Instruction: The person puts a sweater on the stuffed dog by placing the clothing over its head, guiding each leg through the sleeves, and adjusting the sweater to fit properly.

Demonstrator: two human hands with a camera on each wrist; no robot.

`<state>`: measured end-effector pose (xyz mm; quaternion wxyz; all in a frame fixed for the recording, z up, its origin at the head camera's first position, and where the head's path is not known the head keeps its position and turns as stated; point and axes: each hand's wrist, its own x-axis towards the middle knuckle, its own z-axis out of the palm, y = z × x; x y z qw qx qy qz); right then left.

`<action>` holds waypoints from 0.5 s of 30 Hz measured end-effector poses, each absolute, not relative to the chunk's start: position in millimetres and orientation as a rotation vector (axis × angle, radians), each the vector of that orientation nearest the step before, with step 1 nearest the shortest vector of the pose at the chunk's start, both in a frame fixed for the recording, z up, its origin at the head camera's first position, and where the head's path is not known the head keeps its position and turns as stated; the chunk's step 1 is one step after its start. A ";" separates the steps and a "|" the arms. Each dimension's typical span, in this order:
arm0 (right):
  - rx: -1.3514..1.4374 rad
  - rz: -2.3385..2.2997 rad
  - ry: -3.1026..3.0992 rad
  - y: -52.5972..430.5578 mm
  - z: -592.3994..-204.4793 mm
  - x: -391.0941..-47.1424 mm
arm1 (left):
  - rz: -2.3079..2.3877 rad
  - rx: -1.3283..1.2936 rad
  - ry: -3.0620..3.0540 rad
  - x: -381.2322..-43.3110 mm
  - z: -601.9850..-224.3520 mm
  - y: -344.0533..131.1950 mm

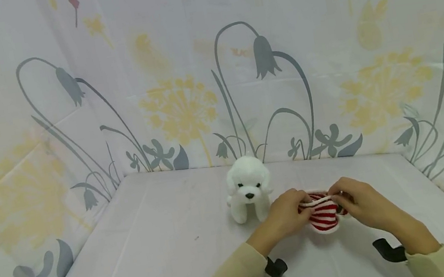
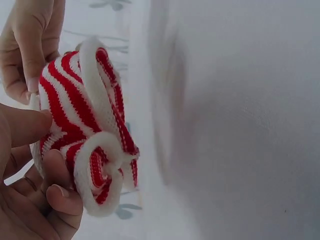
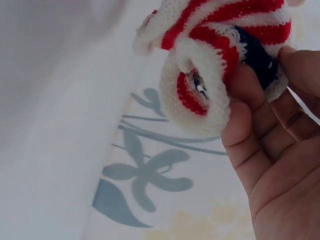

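Between both hands hangs a small knitted sweater (image 1: 324, 216) with red and white stripes and white ribbed edges. My left hand (image 1: 289, 214) pinches its left side, thumb in front. At the other side my right hand (image 1: 358, 202) grips the upper edge between thumb and fingers. The left wrist view shows a rolled white cuff (image 2: 100, 175) beside the left fingers. Another white cuff (image 3: 195, 95) and a dark blue patch (image 3: 257, 60) show near the right fingers in the right wrist view. A white plush dog (image 1: 249, 189) stands upright just left of the sweater, facing me.
A white cloth covers the table (image 1: 156, 244). Behind and at the sides hangs a floral curtain (image 1: 177, 68), meeting the table's back edge. Black straps (image 1: 276, 268) stick out by the wrists.
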<state>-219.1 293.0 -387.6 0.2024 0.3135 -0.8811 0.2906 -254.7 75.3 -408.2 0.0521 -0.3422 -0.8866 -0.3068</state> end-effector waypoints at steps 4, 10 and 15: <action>0.933 0.804 -2.395 290.3 -372.8 -211.2 | -0.919 -1.146 -2.611 -241.9 -396.1 65.7; 1.018 0.801 -2.312 280.7 -358.3 -202.9 | -0.868 -1.241 -2.465 -222.3 -370.8 43.2; 1.075 0.869 -2.183 265.1 -352.9 -197.8 | -0.840 -1.253 -2.375 -212.6 -353.6 21.8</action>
